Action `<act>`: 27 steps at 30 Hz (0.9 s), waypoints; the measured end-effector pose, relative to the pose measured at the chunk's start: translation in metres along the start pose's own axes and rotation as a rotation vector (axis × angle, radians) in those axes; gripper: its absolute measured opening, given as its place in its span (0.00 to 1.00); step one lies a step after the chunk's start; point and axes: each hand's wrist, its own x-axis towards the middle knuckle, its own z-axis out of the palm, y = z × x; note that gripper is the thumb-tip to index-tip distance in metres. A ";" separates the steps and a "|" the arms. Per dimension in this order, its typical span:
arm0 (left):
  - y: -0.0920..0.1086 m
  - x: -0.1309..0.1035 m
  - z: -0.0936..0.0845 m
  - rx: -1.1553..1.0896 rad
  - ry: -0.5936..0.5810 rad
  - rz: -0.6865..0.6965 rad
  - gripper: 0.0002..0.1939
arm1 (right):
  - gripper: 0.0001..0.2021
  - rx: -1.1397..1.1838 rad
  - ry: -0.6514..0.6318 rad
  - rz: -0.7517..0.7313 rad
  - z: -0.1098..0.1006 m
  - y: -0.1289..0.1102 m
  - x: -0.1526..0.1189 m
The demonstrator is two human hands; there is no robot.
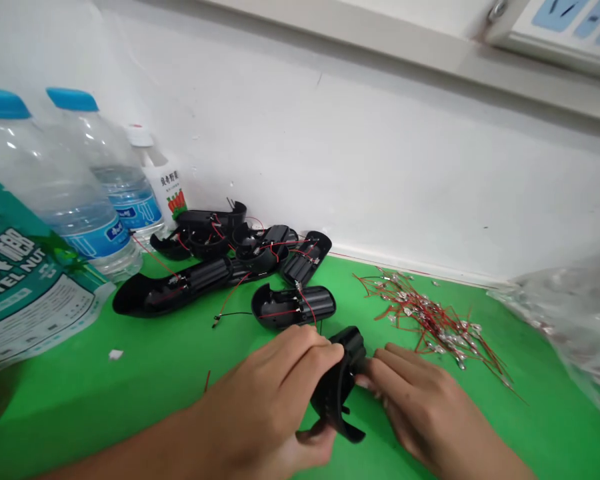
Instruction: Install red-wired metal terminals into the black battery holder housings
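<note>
A curved black plastic shell [341,390] is tilted up near the front middle of the green table. My left hand [285,393] is closed round its left side, thumb below and fingers on top. At the shell's right edge, my right hand [425,403] has its fingers bent together against the inside; its fingertips are partly hidden, and any small part between them cannot be made out. Just behind lies another black shell [294,305] with red wires. More such wired shells [200,283] are heaped further back.
Red wires with small metal tabs [435,320] lie in a loose pile at the right, beside a clear plastic bag [565,333]. Water bottles [87,213] and a green pouch [25,280] stand at the left. A white wall [380,147] rises behind.
</note>
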 end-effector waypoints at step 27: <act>-0.004 -0.010 0.011 -0.181 0.106 -0.024 0.29 | 0.24 -0.175 -0.081 -0.214 -0.010 0.001 0.014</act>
